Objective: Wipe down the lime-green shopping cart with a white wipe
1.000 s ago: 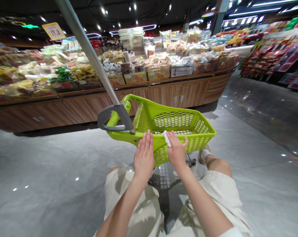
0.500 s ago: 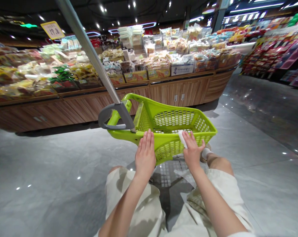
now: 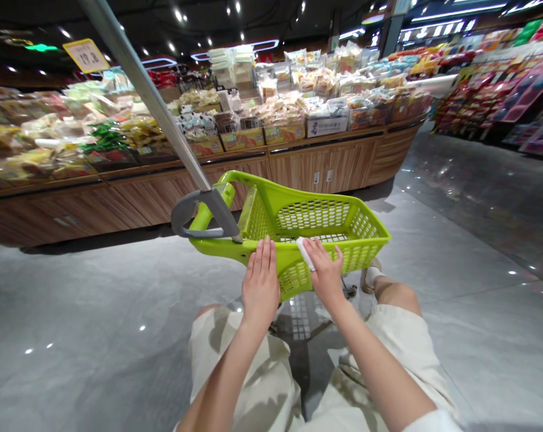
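A person's left hand point(image 3: 261, 288) lies flat, fingers straight and together, on the near rim of a lime-green plastic shopping basket point(image 3: 320, 215). Just right of those fingers, the right hand point(image 3: 327, 277) curls its fingers over a small folded white wipe point(image 3: 304, 252), pressing it to the same rim. The wipe looks soft, light and limp, best kept pinned under the fingertips.

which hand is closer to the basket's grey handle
Left. The left hand rests on the basket rim beside the grey handle; the right hand, holding a white wipe, is farther along the rim.
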Motion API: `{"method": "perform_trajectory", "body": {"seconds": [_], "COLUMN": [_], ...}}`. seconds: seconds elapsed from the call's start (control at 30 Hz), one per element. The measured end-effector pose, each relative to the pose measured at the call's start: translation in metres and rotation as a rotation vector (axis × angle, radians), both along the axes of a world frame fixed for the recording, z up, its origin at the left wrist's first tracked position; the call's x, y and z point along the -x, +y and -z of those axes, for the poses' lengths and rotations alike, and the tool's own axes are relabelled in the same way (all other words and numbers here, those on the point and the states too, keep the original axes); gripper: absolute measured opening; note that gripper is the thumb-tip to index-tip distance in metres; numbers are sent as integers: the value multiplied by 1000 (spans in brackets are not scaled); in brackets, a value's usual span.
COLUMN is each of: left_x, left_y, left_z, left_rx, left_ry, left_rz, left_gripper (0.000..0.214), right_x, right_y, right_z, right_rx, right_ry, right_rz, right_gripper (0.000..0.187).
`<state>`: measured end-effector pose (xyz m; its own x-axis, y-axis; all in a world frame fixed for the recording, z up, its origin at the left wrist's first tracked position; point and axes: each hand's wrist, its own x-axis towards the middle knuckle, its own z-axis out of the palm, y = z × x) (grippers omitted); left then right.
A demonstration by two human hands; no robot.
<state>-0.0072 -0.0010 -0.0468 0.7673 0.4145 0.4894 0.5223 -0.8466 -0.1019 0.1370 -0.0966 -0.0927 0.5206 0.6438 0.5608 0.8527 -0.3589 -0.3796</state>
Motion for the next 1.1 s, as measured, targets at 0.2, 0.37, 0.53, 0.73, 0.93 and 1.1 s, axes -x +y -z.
{"method": "perform_trajectory", "body": {"seconds": [0.2, 0.37, 0.53, 0.73, 0.93, 1.1], "left_x": [-1, -2, -4, -2, -3, -5], "left_y": [-2, -4, -5, -3, -4, -7], "left_z": [0, 0, 0, 0, 2, 1], "left_rx": [7, 11, 16, 27, 33, 26], "left_ry": [-5, -22, -5, -22, -47, -36], "left_rz": [-4, 2, -15, 7, 1, -16], "left_gripper": [73, 75, 71, 78, 79, 75], "right_x": [-37, 3, 40, -8, -39, 12], "right_y": [-34, 4, 34, -9, -34, 14], "right_z": [27, 2, -21, 8, 27, -8], "right_rx": [-61, -56, -13, -23, -64, -65], "right_ry": [21, 44, 24, -9, 35, 106], "right_rz": [262, 145, -130, 43, 260, 75], "right_gripper": [78, 79, 77, 81, 82, 76]}}
